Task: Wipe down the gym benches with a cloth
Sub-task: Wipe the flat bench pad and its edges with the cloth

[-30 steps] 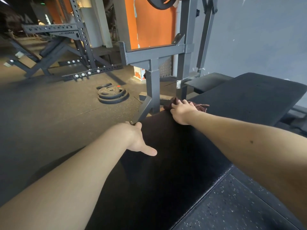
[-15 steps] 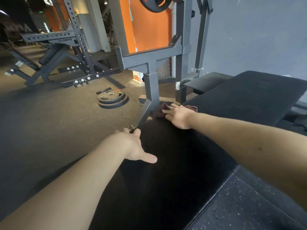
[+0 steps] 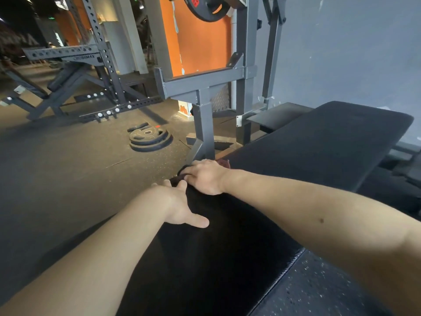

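A black padded gym bench (image 3: 227, 247) runs from the bottom of the view up toward a raised back pad (image 3: 319, 142) at the right. My right hand (image 3: 205, 176) presses flat on a dark reddish cloth (image 3: 224, 163) at the bench's left edge; most of the cloth is hidden under the hand. Just below it, my left hand (image 3: 182, 206) rests on the bench's left edge, thumb stretched out over the pad and fingers over the side. The two hands nearly touch.
A grey steel rack (image 3: 205, 87) stands right behind the bench, with a weight plate (image 3: 205, 10) hung high on it. Stacked plates (image 3: 149, 139) lie on the rubber floor to the left. A second rack and bench (image 3: 68, 71) stand at the far left. A grey wall is at the right.
My right hand has slid the cloth leftward and toward me along the bench, ending close to my left hand. The left hand has stayed on the bench's edge.
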`<state>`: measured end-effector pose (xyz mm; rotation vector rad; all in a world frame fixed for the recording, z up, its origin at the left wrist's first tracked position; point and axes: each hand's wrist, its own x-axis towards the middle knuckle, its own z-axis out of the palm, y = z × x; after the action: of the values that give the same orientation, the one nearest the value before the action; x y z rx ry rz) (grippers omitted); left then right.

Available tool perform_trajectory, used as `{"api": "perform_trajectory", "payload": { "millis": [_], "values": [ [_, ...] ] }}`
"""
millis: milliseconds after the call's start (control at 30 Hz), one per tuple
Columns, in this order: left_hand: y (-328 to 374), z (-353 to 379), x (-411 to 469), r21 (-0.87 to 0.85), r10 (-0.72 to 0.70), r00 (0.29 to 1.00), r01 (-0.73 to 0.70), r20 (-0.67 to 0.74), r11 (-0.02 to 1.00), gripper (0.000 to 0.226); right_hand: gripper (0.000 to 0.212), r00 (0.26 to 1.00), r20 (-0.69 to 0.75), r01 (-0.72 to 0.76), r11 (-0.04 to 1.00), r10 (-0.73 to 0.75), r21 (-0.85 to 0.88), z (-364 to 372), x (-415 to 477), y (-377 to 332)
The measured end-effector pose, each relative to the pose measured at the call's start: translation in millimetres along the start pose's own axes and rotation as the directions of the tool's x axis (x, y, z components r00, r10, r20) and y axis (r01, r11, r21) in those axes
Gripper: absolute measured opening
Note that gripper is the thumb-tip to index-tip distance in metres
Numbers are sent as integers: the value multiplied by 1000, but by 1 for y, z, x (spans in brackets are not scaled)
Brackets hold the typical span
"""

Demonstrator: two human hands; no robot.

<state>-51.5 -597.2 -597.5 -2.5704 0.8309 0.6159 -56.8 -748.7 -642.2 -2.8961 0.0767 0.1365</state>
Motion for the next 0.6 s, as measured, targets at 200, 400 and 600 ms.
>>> {"api": "perform_trajectory", "payload": {
  "millis": [200,400,600],
  "values": [
    [1,-3,2,0,10,1000,-10,0,1000,126,48,994,39,-96,992,99,-87,-9,6,31],
    [1,-2,5,-26,1,1000,-1,-8,1000,127,46,900,-71,-434,879,429,-197,-30,-1,108],
    [3,-6,2,-22,8,1000,-8,-2,1000,125,49,938,-47,-346,926,343,-154,-20,-23,73]
  ]
}}
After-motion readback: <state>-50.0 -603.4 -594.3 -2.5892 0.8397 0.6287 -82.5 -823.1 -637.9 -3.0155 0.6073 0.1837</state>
